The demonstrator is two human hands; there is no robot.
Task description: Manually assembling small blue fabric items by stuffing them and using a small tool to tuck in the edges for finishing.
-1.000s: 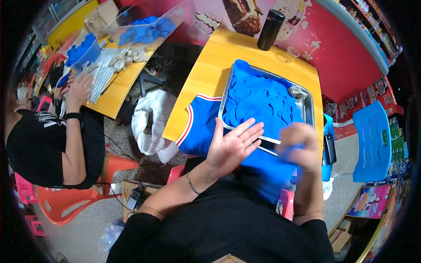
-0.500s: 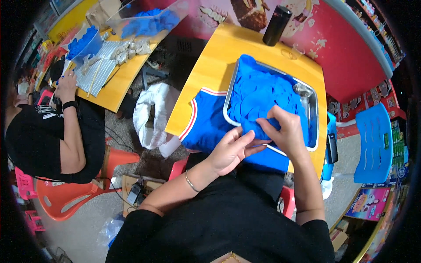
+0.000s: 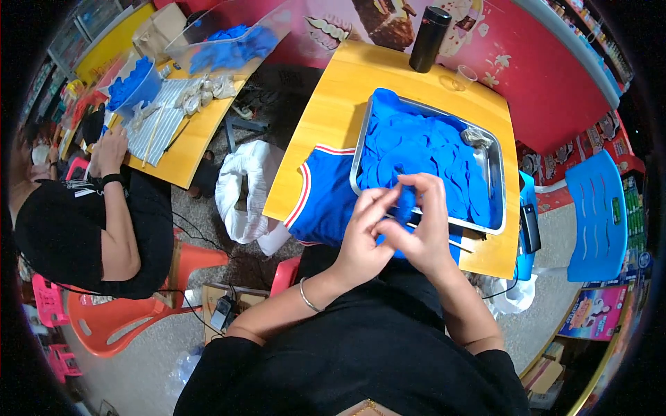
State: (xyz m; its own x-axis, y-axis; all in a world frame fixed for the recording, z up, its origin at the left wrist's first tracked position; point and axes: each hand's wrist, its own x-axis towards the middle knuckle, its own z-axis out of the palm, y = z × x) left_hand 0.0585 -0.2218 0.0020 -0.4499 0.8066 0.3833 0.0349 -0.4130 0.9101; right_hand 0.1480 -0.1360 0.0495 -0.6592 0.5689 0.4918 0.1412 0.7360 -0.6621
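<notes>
Over the near edge of a metal tray (image 3: pixel 501 182) my two hands meet around a small blue cloth piece (image 3: pixel 406 204), bunched upright between the fingertips. My left hand (image 3: pixel 368 236) pinches it from the left, a bangle on its wrist. From the other side, the thumb and curled fingers of my right hand (image 3: pixel 424 239) close on it. Many flat, rounded blue cloth pieces (image 3: pixel 423 142) fill the tray in an overlapping heap. A thin pale stick (image 3: pixel 459 246) shows just right of my right hand; its other end is hidden.
Beneath the tray lies a blue garment with striped trim (image 3: pixel 316 194) on the yellow table (image 3: pixel 333 90). A black bottle (image 3: pixel 430 40) and clear cup (image 3: pixel 459 78) stand at the back. Left are a white sack (image 3: pixel 243 180) and a seated person (image 3: pixel 90 229); right, a blue chair (image 3: pixel 598 215).
My hands have drawn together, and the blue piece, spread flatter before, is now gathered between the fingers. The neighbour's hands have come together too.
</notes>
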